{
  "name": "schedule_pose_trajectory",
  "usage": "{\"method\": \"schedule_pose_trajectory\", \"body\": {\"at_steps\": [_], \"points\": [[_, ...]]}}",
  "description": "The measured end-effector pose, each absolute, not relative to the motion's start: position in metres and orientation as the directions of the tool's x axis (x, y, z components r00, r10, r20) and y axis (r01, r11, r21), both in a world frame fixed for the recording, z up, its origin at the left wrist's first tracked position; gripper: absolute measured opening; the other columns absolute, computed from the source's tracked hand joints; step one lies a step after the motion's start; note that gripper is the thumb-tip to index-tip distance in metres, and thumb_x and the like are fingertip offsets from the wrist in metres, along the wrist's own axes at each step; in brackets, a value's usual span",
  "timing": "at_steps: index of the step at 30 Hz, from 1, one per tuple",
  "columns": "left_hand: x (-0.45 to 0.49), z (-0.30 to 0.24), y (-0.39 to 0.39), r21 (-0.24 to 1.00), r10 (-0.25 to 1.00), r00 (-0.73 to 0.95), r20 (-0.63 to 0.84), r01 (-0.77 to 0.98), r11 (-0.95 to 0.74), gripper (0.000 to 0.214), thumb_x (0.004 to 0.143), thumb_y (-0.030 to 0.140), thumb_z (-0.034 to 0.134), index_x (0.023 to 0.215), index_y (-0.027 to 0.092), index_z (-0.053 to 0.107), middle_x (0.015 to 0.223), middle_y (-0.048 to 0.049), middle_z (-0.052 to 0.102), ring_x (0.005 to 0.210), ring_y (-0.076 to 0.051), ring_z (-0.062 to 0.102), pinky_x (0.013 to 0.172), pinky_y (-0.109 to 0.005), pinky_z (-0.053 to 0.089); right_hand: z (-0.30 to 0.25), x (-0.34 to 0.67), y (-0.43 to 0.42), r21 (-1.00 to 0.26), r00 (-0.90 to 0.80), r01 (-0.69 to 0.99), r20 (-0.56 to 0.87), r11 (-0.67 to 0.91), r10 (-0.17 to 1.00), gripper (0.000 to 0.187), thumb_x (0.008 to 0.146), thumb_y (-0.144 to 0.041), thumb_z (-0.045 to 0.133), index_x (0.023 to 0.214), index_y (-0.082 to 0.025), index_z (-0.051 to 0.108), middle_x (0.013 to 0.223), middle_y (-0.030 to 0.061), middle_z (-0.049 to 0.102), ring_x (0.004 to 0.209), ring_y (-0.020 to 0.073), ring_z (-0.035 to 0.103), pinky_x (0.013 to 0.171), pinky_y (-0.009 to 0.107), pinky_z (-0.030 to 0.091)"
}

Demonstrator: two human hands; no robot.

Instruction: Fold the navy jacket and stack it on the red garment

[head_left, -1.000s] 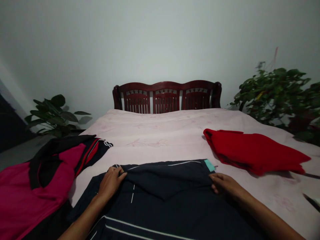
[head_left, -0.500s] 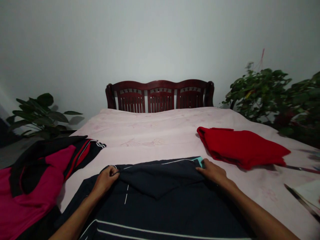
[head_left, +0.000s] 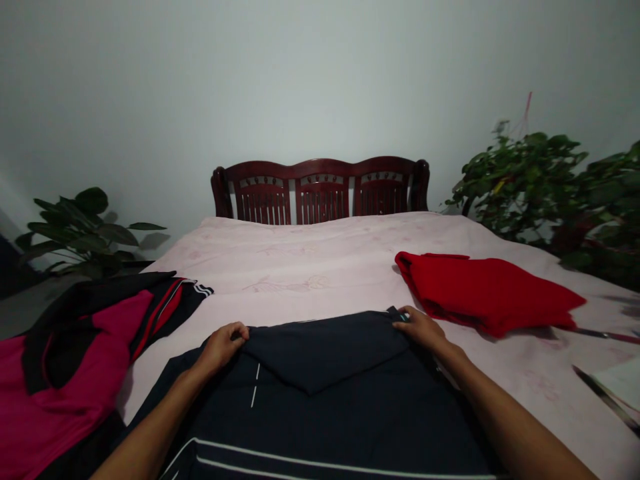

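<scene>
A dark navy garment with thin white stripes lies spread on the pale pink bed sheet in front of me. My left hand is closed on its far left edge. My right hand pinches the far right corner, next to a small teal tag that is mostly hidden. A flap of the garment is folded over between my hands, forming a downward point.
A folded red garment lies to the right on the sheet. A magenta, black and red garment is heaped at the left. A dark wooden headboard stands at the far end. Potted plants flank the bed on both sides.
Both hands have pushed the garment's far edge slightly further away, folding it over. The white stripe along that edge and most of the teal tag are now tucked out of sight.
</scene>
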State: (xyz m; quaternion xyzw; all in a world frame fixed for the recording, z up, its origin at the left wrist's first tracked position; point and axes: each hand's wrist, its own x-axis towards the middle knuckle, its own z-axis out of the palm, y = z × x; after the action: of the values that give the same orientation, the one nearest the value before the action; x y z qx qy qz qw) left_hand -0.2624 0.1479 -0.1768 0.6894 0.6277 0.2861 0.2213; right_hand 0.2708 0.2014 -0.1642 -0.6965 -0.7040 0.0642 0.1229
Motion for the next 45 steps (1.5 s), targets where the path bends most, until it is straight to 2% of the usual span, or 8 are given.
{"method": "schedule_pose_trajectory", "body": {"at_steps": [7,10,15,18,24,30,37,45], "points": [[-0.184,-0.138,0.104,0.155,0.945,0.164,0.284,0.964,-0.214,0.033,0.089,0.035,0.053,0.112,0.016,0.067,0.141,-0.0172,0.047,0.14,-0.037,0.029,0.111,-0.052,0.025,-0.145,0.227,0.182,-0.054,-0.084,0.993,0.27,0.102,0.959,0.031,0.112,-0.012,0.081,0.13,-0.007,0.057,0.121,0.0166,0.042,0.11,0.0407,0.035,0.097,0.044,0.033],[-0.136,-0.139,0.086,0.072,0.879,0.424,0.217,0.891,-0.448,0.051,0.095,0.047,0.044,0.143,0.03,0.044,0.155,-0.0095,0.03,0.146,-0.031,0.018,0.115,-0.055,0.018,-0.149,0.195,0.175,0.122,-0.324,0.946,0.383,0.301,0.865,0.043,0.106,-0.016,0.075,0.139,-0.007,0.05,0.132,0.0131,0.032,0.119,0.0357,0.021,0.104,0.04,0.023],[-0.127,-0.17,0.076,0.046,0.889,0.457,0.009,0.888,-0.457,0.058,0.096,0.041,0.043,0.15,0.042,0.025,0.16,-0.0104,0.015,0.147,-0.037,0.01,0.11,-0.069,0.01,-0.185,0.193,0.173,0.256,-0.434,0.893,0.271,0.371,0.859,0.051,0.1,-0.026,0.066,0.144,-0.008,0.047,0.138,0.0113,0.021,0.123,0.0328,0.001,0.104,0.05,0.012],[-0.147,-0.181,0.073,0.054,0.882,0.471,-0.002,0.881,-0.47,0.058,0.097,0.036,0.041,0.15,0.045,0.02,0.161,-0.0096,0.009,0.147,-0.037,0.009,0.11,-0.068,0.009,-0.196,0.219,0.175,0.089,-0.359,0.933,0.253,0.348,0.898,0.053,0.097,-0.025,0.055,0.146,-0.008,0.045,0.141,0.0078,0.015,0.123,0.0305,0.001,0.104,0.053,0.011],[-0.168,-0.164,0.058,0.112,0.893,0.432,-0.128,0.901,-0.42,0.06,0.094,0.029,0.045,0.149,0.044,0.026,0.16,-0.0089,0.013,0.147,-0.034,0.011,0.113,-0.061,0.016,-0.169,0.273,0.174,-0.651,-0.21,0.703,0.197,0.288,0.958,0.045,0.1,-0.033,0.051,0.136,-0.008,0.055,0.133,0.0071,0.032,0.12,0.03,0.022,0.106,0.036,0.02],[-0.126,-0.146,0.026,0.178,0.9,0.434,-0.033,0.889,-0.422,0.047,0.092,0.032,0.049,0.138,0.033,0.051,0.153,-0.0046,0.035,0.144,-0.026,0.026,0.117,-0.055,0.016,-0.149,0.338,0.131,-0.782,-0.071,0.622,-0.005,0.04,0.997,0.053,0.101,-0.057,0.068,0.12,-0.007,0.063,0.108,0.0147,0.05,0.095,0.0415,0.05,0.065,0.032,0.056],[-0.065,-0.173,0.033,0.154,0.868,0.467,0.168,0.858,-0.491,0.052,0.085,0.013,0.053,0.135,0.025,0.054,0.144,-0.0068,0.048,0.137,-0.027,0.039,0.114,-0.052,0.027,-0.177,0.368,0.069,-0.833,-0.241,0.553,-0.137,0.02,0.961,0.053,0.068,-0.05,0.076,0.104,-0.012,0.067,0.088,0.0071,0.056,0.084,0.0406,0.054,0.06,0.028,0.054],[-0.072,-0.182,0.04,0.251,0.921,0.336,0.198,0.891,-0.379,0.049,0.083,-0.002,0.041,0.118,0.023,0.064,0.121,-0.0049,0.059,0.113,-0.018,0.054,0.108,-0.039,0.037,-0.17,0.341,0.074,-0.69,-0.191,0.697,0.087,0.197,0.978,0.009,0.08,-0.022,0.069,0.086,-0.017,0.064,0.078,-0.0021,0.055,0.072,0.0321,0.059,0.051,0.021,0.046]]}}
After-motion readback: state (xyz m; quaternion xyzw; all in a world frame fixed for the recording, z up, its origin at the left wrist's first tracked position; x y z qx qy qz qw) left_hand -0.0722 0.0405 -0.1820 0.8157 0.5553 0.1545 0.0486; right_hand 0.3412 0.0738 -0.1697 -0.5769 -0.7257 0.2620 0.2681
